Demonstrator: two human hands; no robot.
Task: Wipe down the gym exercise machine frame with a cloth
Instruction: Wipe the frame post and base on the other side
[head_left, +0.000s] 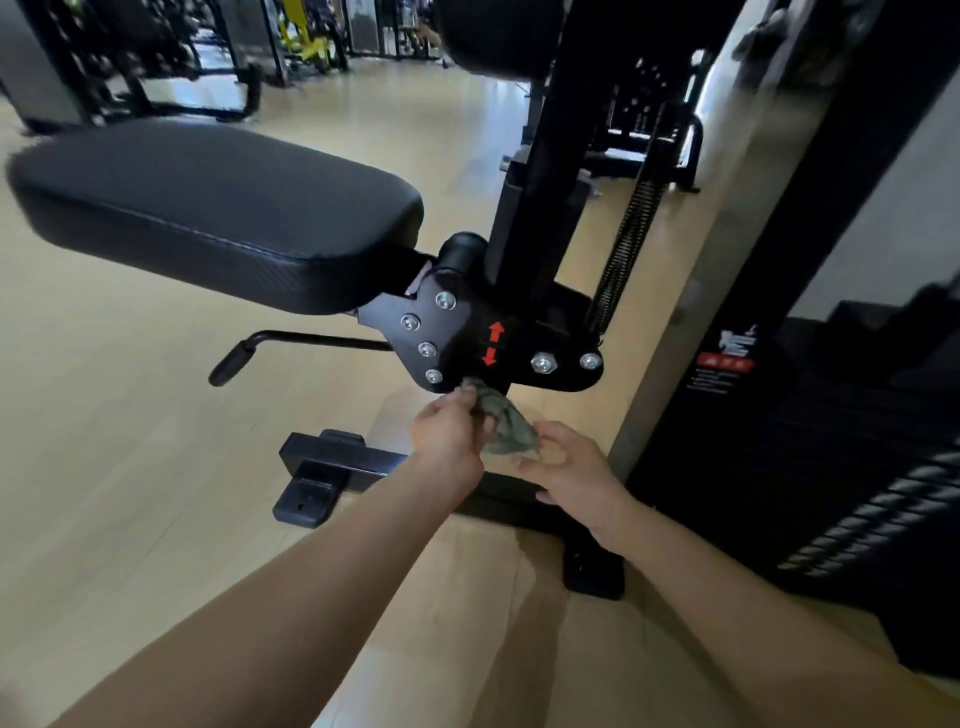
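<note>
A black bolted bracket plate (467, 332) with red up and down arrows joins the padded seat (218, 208) to the machine's black upright post (540, 171). My left hand (449, 431) grips a crumpled grey-green cloth (506, 426), whose top end touches the plate's lower edge. My right hand (576, 473) is just right of the cloth, its curled fingertips at the cloth's lower corner; whether they pinch it is unclear. The black base bar (337, 460) lies on the floor below both hands.
A seat adjustment lever (244, 356) sticks out left under the seat. A coil spring (628, 249) runs beside the post. The weight stack (852, 493) and its grey column (691, 291) stand at right. Other gym machines stand on the wooden floor at the back.
</note>
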